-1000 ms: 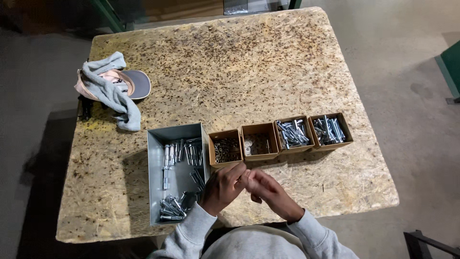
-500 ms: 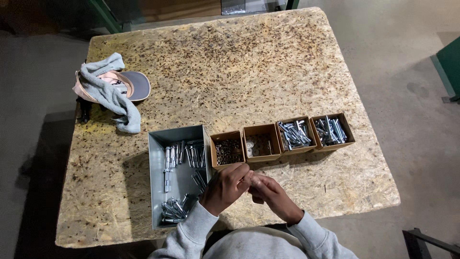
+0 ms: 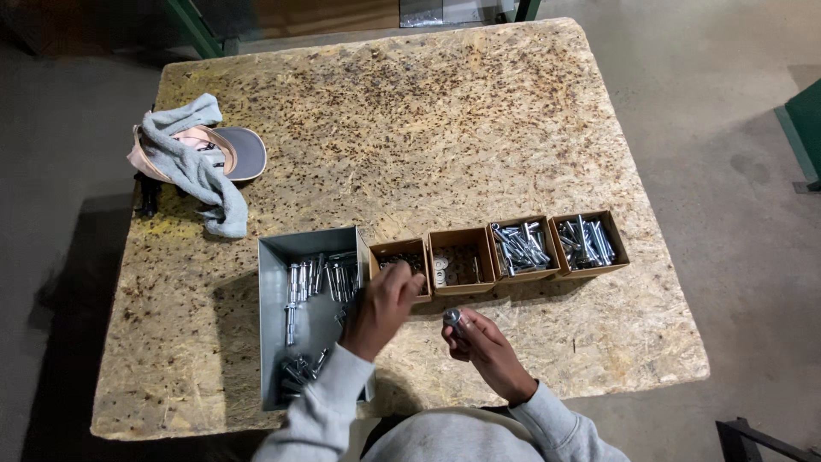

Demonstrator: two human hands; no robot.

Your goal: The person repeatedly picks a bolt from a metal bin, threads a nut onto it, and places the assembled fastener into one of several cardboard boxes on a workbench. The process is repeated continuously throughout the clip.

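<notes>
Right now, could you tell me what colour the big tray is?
Grey metal tray, clearest in the head view.

Five open containers stand in a row near the front edge of the table. The largest is a grey rectangular metal bin (image 3: pixel 274 325), directly under the left hand (image 3: pixel 383 310), which reaches across its right wall. Four small brown cardboard boxes follow to the right: the first box (image 3: pixel 400 253) touches the fingertips of that hand, the second box (image 3: pixel 462 261) stands just beyond the right hand (image 3: pixel 486 346), and the third box (image 3: pixel 520 250) and the fourth box (image 3: pixel 588 245) lie farther right. No labels, signs or screens show.
</notes>
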